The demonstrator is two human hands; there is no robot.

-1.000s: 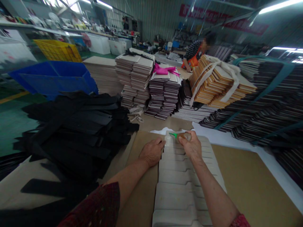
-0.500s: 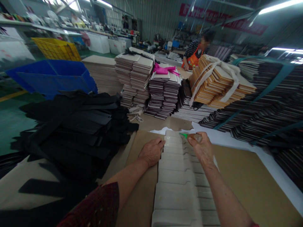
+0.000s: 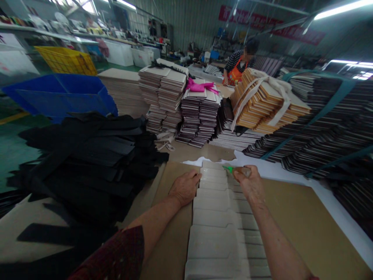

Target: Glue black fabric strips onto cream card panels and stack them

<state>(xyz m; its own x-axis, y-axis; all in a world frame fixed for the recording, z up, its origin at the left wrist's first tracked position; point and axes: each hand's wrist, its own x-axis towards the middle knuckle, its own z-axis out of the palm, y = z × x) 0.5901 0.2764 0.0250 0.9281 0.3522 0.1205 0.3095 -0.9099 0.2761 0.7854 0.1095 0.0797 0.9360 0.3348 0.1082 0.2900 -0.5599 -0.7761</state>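
Note:
A row of overlapping pale grey-beige panels (image 3: pixel 211 217) runs away from me down the middle of the work surface. My left hand (image 3: pixel 185 187) lies along its left edge near the far end, fingertips touching the panels and fingers loosely extended. Wrapped in my right hand (image 3: pixel 253 184) is a small squeeze bottle (image 3: pixel 242 172), amber-brown with a green nozzle (image 3: pixel 228 168). The nozzle points left, over the right side of the far panels. Whether its tip touches them I cannot tell.
Brown board (image 3: pixel 291 210) lies to the right. Black strips (image 3: pixel 87 155) are heaped at left beside a blue crate (image 3: pixel 64 95). Board stacks (image 3: pixel 199 112) and a tied yellow-edged bundle (image 3: pixel 262 103) stand ahead. A person (image 3: pixel 236 70) in an orange apron works behind them.
The view has shifted slightly. My right hand has moved a little nearer with the bottle, its nozzle still over the panels. My left hand stays at the panels' edge.

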